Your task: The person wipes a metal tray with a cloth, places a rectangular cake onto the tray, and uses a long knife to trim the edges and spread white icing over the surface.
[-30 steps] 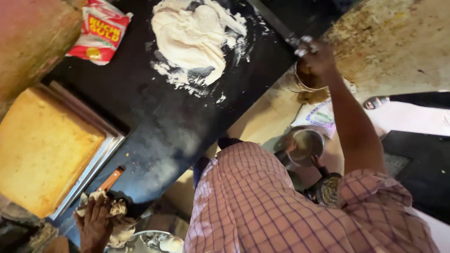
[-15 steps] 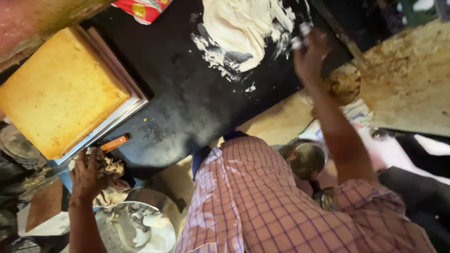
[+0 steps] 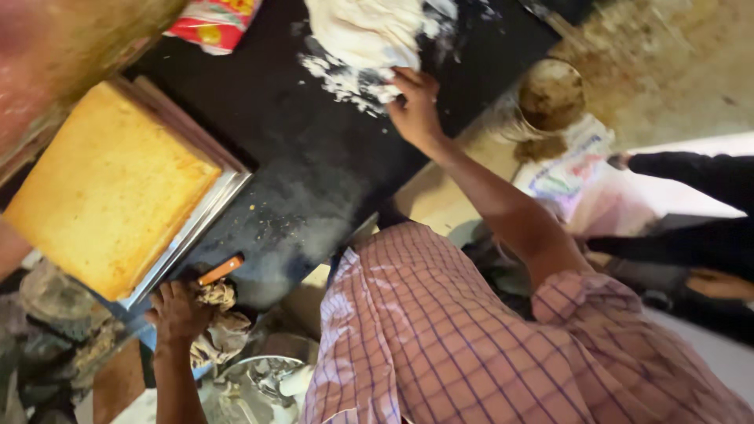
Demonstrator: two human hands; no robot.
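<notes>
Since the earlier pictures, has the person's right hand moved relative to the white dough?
Yes. The right hand has come in from the counter edge onto the white dough.

Right hand [image 3: 415,106] stretched far forward, fingers [image 3: 400,78] curled down, left hand [image 3: 179,312] low, loosely closed.

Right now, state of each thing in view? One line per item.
right hand: on the edge of the white dough, pressing it
white dough: spread flat on the black counter, flour scattered round it
left hand: gripping a crumpled rag
yellow slab: lying whole in the metal tray
orange-handled tool: lying flat, untouched
</notes>
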